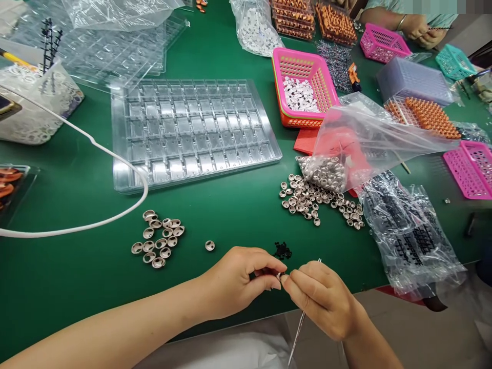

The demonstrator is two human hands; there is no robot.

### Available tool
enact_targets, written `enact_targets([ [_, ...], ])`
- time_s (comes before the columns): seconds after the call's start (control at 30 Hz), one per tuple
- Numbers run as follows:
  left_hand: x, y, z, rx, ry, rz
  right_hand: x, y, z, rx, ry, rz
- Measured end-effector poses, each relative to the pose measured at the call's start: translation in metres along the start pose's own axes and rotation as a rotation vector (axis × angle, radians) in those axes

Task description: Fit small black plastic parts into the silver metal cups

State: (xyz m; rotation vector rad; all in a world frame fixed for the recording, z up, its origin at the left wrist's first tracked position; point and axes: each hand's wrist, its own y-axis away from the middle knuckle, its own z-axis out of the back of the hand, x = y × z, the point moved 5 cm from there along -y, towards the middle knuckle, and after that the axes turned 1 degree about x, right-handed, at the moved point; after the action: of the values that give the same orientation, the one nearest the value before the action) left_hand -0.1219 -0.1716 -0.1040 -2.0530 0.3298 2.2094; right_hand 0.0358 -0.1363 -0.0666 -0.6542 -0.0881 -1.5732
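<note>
Close to the table's front edge, my left hand [234,284] pinches a small silvery cup-shaped piece [279,276] between thumb and fingertips. My right hand [326,300] meets it there, its fingers closed and its tips against the piece. A thin metal rod [299,330] runs through the right hand, one end pointing down past the table edge. Just beyond the fingertips lies a small heap of tiny black parts [283,250]. To the left are a lone silvery cup [209,245] and a cluster of similar cups [165,252]. The fingers hide most of the held piece.
Loose silvery cups [307,197] spill from a clear bag [326,174]. A compartmented plastic tray [200,128] lies ahead, with a pink basket [282,102] of white pieces beside it. A white cable [142,200] loops at left. Another person's hands [417,31] work at far right.
</note>
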Motion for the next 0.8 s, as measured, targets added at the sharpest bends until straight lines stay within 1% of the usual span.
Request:
enact_targets([
  [0.27,0.0048,0.0011,-0.0017,0.017,0.04,0.078,0.0019,-0.0013,0.0014,-0.012,0.046,0.014],
  [0.53,0.0008,0.0007,-0.0006,-0.024,-0.055,0.001,-0.0022,0.0028,-0.0034,-0.044,0.021,-0.048],
  [0.7,0.0005,0.0001,0.0004,-0.044,-0.068,-0.007,-0.003,0.0,-0.0063,-0.072,0.067,-0.099],
  [0.8,0.0017,0.0003,0.0003,-0.042,-0.063,0.004,-0.0037,0.0011,-0.0081,-0.072,0.058,-0.096],
])
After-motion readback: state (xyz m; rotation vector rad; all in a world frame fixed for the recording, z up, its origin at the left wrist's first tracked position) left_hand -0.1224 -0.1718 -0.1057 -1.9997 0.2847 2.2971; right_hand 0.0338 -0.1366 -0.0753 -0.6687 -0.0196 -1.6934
